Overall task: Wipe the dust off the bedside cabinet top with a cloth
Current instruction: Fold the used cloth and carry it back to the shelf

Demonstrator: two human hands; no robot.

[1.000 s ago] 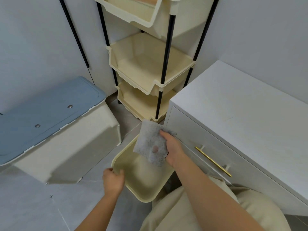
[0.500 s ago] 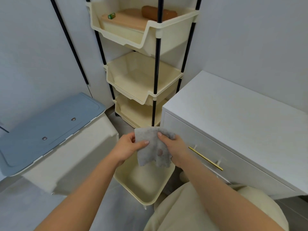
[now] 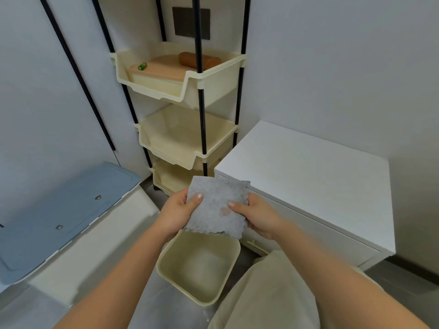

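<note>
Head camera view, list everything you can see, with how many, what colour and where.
cloth: one, grey with a pinkish spot, held over the loose tray
bedside cabinet: one, white, right
tiered rack: one, cream trays on black poles, centre back
loose tray: one, cream, on the floor below the hands
storage box: one, cream with a blue lid, left
brown roll: one, brown, rack's top tray
small green thing: one, green, rack's top tray
left hand: one, grips the cloth's left edge
right hand: one, grips the cloth's right edge
clothed leg: one, beige, bottom right
</note>
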